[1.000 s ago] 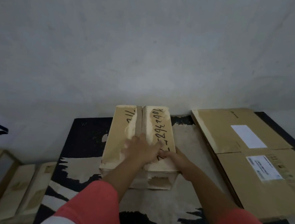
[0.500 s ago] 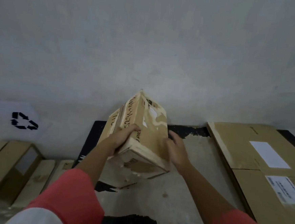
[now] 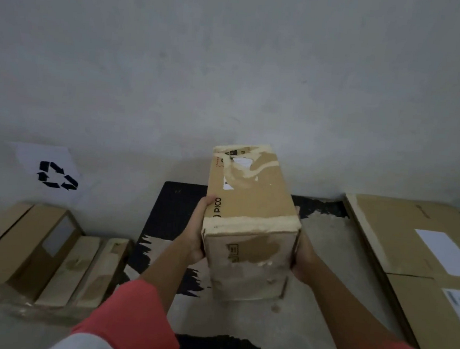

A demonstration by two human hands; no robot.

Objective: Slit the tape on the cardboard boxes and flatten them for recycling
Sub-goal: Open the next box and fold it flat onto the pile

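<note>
You hold the taped cardboard box (image 3: 249, 222) up over the black-and-beige mat (image 3: 171, 211), with your left hand (image 3: 198, 227) and right hand (image 3: 303, 260) gripping its opposite sides. "PICO" runs along its left edge; the torn label is unreadable. Left of the mat, a recycling-symbol sheet (image 3: 55, 174) hangs on the wall.

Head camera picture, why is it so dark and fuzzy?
Head view: dim, even light, no glare; the box held by the left hand and right hand shows "PICO", but its torn label is too blurry to read; the wide lens slants the flat cardboard at the right.
</note>
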